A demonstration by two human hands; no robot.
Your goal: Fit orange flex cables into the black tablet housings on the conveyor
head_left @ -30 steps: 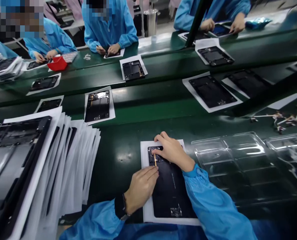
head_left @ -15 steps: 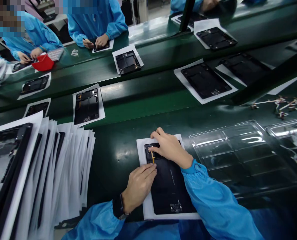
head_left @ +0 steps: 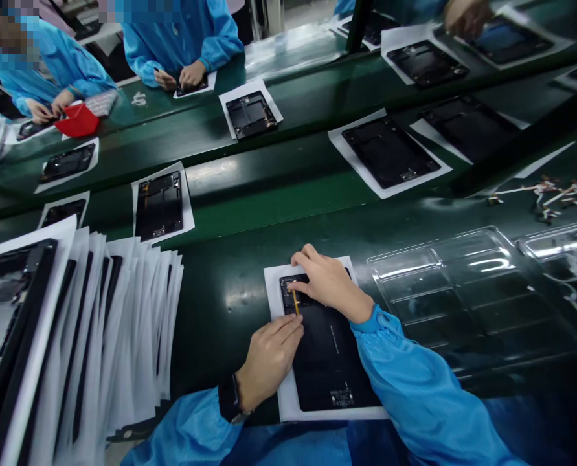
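An opened black tablet [head_left: 317, 362] lies on a white paper sheet [head_left: 287, 402] in front of me, its circuit board at the far end. A narrow orange flex cable [head_left: 296, 303] runs down from that board. My left hand [head_left: 271, 356], wearing a dark watch [head_left: 229, 398], has its fingertips together at the cable's lower end. My right hand [head_left: 329, 285] reaches over the tablet's far end. Its thumb presses at the cable's upper end, and its bent index finger is at the tablet's far edge. The right fingertips are partly hidden.
A stack of tablets between paper sheets [head_left: 123, 336] stands at the left. Clear plastic trays [head_left: 443, 298] lie to the right, near loose cables [head_left: 560, 194]. Beyond, several opened tablets [head_left: 159, 207] rest on the green line [head_left: 259, 188]. Co-workers in blue sleeves [head_left: 220, 45] work across it.
Both my hands keep nearly the same hold on the cable and tablet. The view has shifted slightly. At the upper right, a co-worker's hand now reaches over another tablet on paper.
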